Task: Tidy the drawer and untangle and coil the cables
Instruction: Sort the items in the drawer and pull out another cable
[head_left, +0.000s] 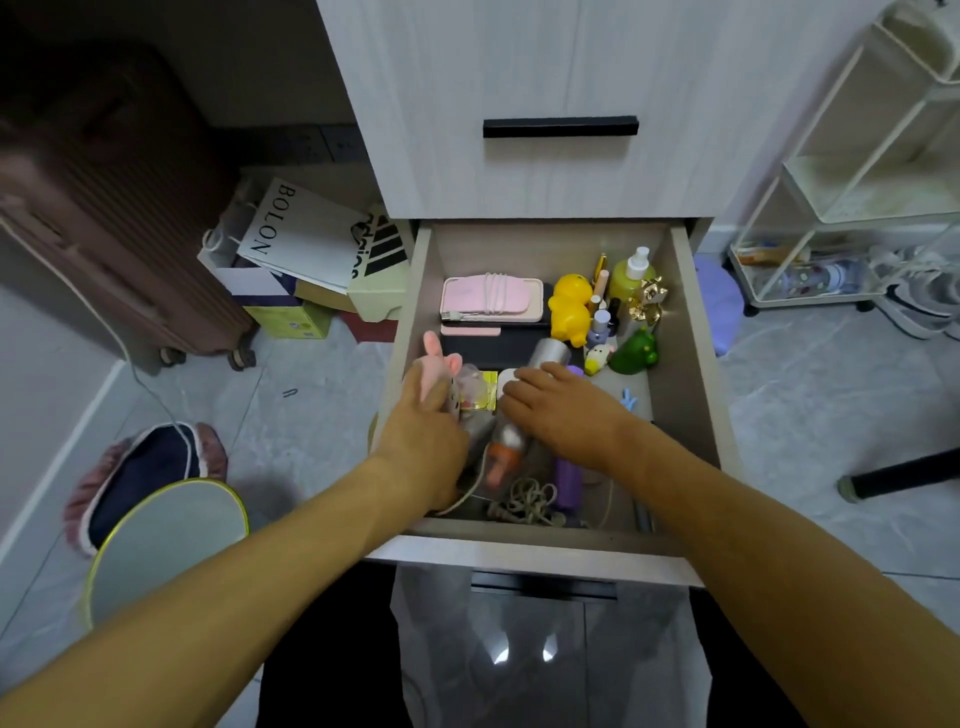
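Note:
The open drawer (691, 332) holds many small items. My left hand (423, 441) grips a pink plush toy (435, 369) at the drawer's left side. My right hand (561, 410) lies over a white object (508, 378) in the middle, fingers curved on it. A tangled beige cable (527, 501) lies at the front of the drawer. A pink device with a white cable wound around it (488, 295) sits at the back left. A purple tube (567, 483) lies beside the tangle.
A yellow duck (570, 306), green spray bottle (631, 275), gold figurine (648, 301) and green frog (635, 353) stand at the back right. Boxes and paper bags (306, 249), a suitcase (104, 208) and a round mirror (166, 551) lie left; a white rack (857, 208) stands right.

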